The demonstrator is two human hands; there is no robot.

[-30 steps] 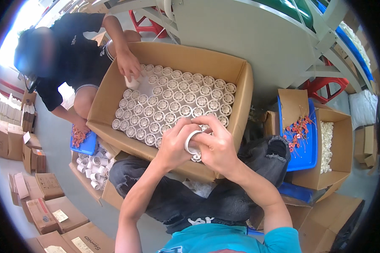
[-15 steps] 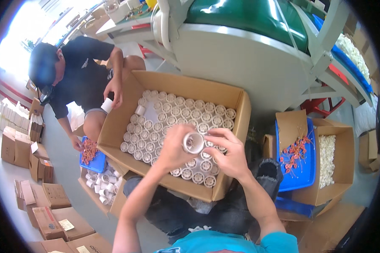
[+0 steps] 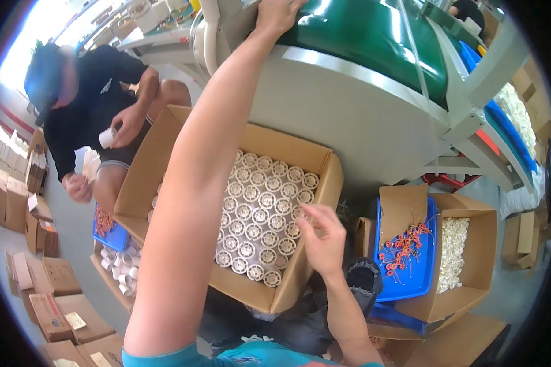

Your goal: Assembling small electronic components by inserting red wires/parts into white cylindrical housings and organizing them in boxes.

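Observation:
My left arm stretches up across the carton, and my left hand [image 3: 278, 17] is at the upper edge of the view, beside the green belt [image 3: 361, 52] of a machine. Its fingers are mostly cut off, so what it holds, if anything, is hidden. My right hand [image 3: 324, 241] is over the right side of the carton [image 3: 281, 137], fingers loosely bent, thumb apart, with nothing visible in it. Rows of round white plastic cups [image 3: 266, 200] with slotted inner parts stand in the carton. My left forearm covers part of them.
At left a co-worker [image 3: 101, 92] crouches, holding a white cup [image 3: 107, 137]. Blue trays [image 3: 413, 275] with red-orange wired parts [image 3: 404, 248] lie at both sides. An open box of small white pieces [image 3: 453, 257] stands right; loose white cups [image 3: 123, 269] are at lower left.
My left hand has gone from over the carton up to the green belt. The white cup held between my hands is out of sight. My right hand has moved slightly down. The view has shifted.

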